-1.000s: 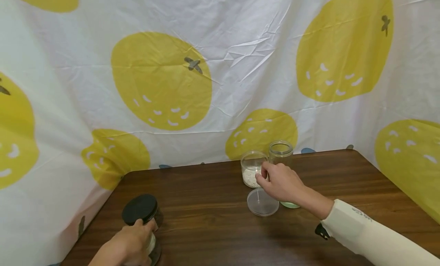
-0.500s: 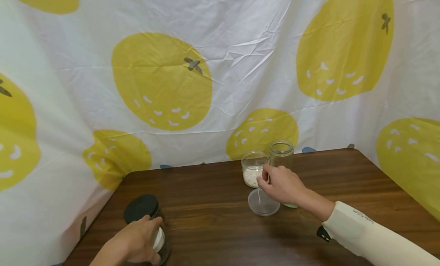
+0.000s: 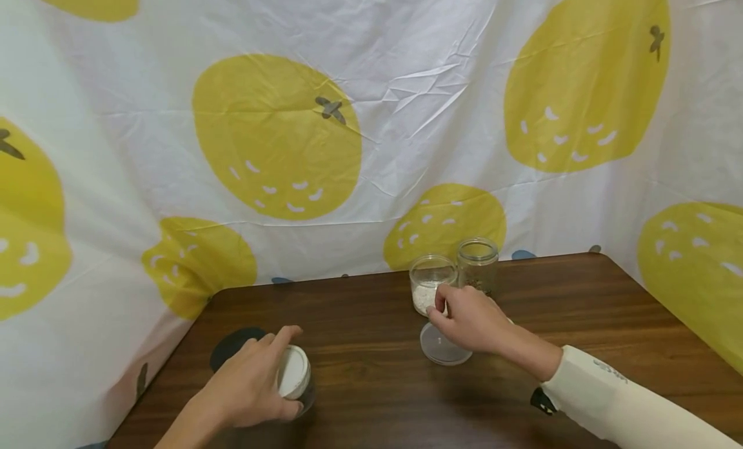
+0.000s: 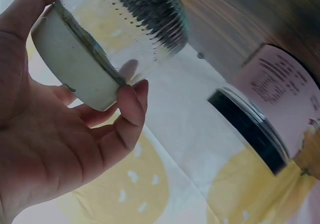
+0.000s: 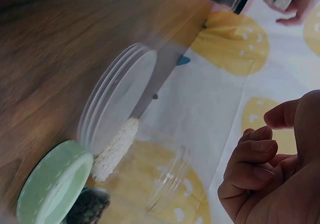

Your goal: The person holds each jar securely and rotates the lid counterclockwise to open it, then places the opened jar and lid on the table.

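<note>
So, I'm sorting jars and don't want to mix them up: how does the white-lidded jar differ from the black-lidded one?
The white-lidded jar has a pale lid and a see-through, textured side showing dark contents; the black-lidded jar has a black lid and a printed pinkish label. The left hand holds the white-lidded jar, while neither hand holds the black-lidded jar. Both have their lids on.

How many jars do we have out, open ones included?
4: a white-lidded jar in the left hand, a black-lidded jar just beyond, an open jar of white contents, and another open jar on its right. Others may be hidden.
</note>
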A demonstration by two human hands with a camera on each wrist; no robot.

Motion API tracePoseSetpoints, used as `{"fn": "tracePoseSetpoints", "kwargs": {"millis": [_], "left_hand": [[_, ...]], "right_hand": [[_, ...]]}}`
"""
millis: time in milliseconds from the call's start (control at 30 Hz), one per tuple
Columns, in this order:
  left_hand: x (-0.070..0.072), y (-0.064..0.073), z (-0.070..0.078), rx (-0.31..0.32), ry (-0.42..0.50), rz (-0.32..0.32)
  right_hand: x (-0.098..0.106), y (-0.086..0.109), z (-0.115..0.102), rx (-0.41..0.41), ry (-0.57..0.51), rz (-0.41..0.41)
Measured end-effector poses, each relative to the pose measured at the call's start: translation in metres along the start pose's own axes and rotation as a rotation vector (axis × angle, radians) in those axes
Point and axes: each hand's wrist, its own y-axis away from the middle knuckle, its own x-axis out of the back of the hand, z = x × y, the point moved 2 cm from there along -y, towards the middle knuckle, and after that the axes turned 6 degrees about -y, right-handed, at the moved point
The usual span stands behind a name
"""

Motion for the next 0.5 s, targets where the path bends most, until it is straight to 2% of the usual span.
{"fn": "tracePoseSetpoints", "kwargs": {"millis": [167,367,500], "left_hand": [[0.005,-0.002,0.015,-0.043,0.035,0.051],[0.008,-0.004,0.030,-0.096,0.072,0.072],[0.007,-0.007,0.039,-0.125,0.090,0.071]], "right_hand": [[-0.004,0.002,-0.011,0.061,-0.036,-0.028],[-0.008,0.007,-0.029,0.151,-0.157,-0.099],[-0.011,0.009,-0.043,0.188,-0.196,-0.148]]}}
